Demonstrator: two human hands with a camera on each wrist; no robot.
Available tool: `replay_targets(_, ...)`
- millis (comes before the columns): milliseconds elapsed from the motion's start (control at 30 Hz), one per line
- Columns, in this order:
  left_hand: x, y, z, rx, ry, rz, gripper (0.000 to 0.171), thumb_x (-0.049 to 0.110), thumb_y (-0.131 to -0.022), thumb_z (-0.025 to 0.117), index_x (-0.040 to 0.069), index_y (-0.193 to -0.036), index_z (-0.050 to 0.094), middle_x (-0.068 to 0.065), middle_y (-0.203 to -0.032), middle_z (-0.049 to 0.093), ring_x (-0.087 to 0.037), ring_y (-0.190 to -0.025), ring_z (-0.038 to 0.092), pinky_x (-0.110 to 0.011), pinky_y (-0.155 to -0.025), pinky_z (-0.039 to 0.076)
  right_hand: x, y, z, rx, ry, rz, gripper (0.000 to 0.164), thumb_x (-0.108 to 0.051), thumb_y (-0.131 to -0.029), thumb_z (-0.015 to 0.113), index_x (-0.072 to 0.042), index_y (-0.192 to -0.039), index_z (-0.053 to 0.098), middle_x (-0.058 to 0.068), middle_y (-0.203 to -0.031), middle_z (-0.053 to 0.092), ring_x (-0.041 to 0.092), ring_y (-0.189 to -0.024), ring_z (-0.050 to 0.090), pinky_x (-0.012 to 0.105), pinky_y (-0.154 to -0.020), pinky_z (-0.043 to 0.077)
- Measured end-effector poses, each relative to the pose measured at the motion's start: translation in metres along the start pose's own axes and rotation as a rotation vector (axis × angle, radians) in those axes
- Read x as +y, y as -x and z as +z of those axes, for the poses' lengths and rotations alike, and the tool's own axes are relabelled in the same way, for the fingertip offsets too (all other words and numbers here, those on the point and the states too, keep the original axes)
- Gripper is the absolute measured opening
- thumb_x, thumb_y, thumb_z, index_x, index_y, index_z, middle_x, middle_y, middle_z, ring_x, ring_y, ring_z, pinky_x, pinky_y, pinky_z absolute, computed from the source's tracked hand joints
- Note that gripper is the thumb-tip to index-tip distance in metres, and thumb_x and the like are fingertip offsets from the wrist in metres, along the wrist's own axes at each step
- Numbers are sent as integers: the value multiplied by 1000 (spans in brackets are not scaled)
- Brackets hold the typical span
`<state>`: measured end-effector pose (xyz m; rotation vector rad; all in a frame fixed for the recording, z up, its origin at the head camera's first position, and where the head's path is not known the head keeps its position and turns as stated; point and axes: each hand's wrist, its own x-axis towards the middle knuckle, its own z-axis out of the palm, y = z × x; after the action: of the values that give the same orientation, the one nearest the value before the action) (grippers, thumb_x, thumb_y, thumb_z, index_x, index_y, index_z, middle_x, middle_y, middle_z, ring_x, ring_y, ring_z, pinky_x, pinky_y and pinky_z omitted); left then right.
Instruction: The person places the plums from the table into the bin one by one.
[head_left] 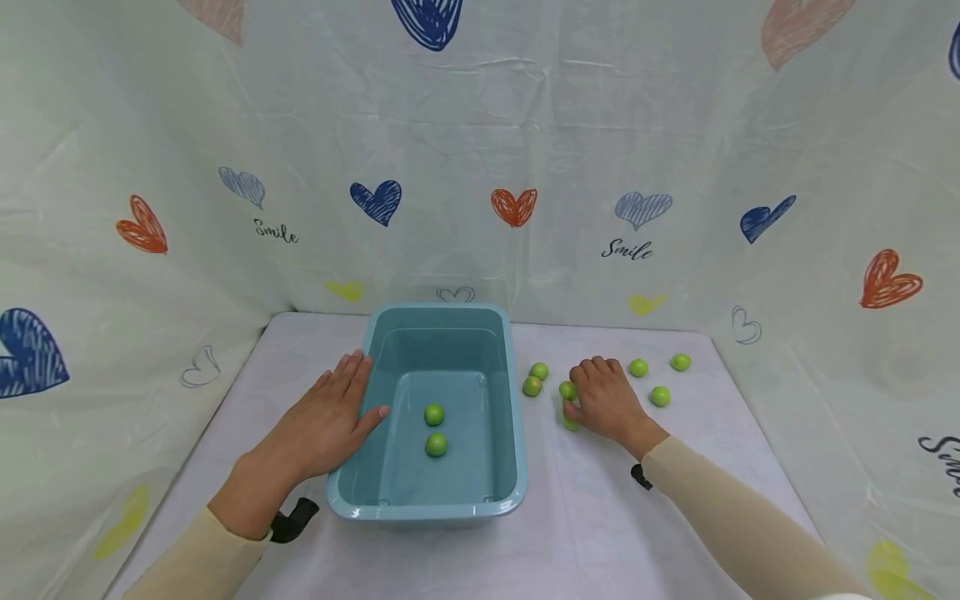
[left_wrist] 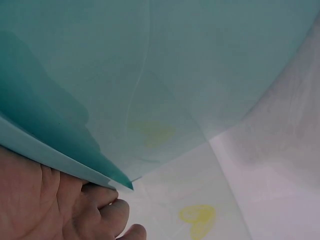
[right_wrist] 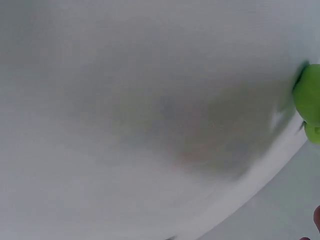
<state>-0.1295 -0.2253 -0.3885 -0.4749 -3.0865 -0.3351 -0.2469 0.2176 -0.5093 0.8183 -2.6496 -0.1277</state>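
"Across the head view, the blue tub (head_left: 427, 511) sits toward the back of the table (head_left: 585, 542), and a heart-print sheet (head_left: 450, 125) rises right behind it. Bare tabletop runs along its front and right side, so there's room there."

"Yeah, but the left hand (head_left: 318, 425) lies over the left rim, fingers straight, thumb reaching inside. Kinda blocks that side. Two green balls (head_left: 436, 444) are in the tub."

"And the right hand (head_left: 606, 400)? Fingers look bent over two loose balls (head_left: 567, 390) on the table, but I can't tell if it's pinching one."

"Same. Five others lie around: a touching-or-nearly pair (head_left: 532, 386) on the tub side, three strays (head_left: 660, 396) further right."

"Left wrist cam?"

"Mostly tub wall (left_wrist: 200, 60), plus the palm (left_wrist: 30, 200) against the rim's outside, which the head view hides."

"Right wrist's mainly tabletop and shadow. One ball (right_wrist: 307, 95) is cut off at the right edge, another peeks out below, and a bit of finger (right_wrist: 317, 217) shows apart from both."
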Motion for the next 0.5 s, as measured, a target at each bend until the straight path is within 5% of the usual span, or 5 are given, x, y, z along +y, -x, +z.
replay_targets(500, 1, 0, -1, 5, -1, -1, 79, 40, -109, 56, -13, -160, 27, -32, -169, 25, -50, -158, 24, -66, -124, 28, 2, -3, -1, 43, 60, -44, 36, -38, -91, 71, -5, -101, 59, 6, -89, 54, 29, -91, 54, 49, -94, 49)
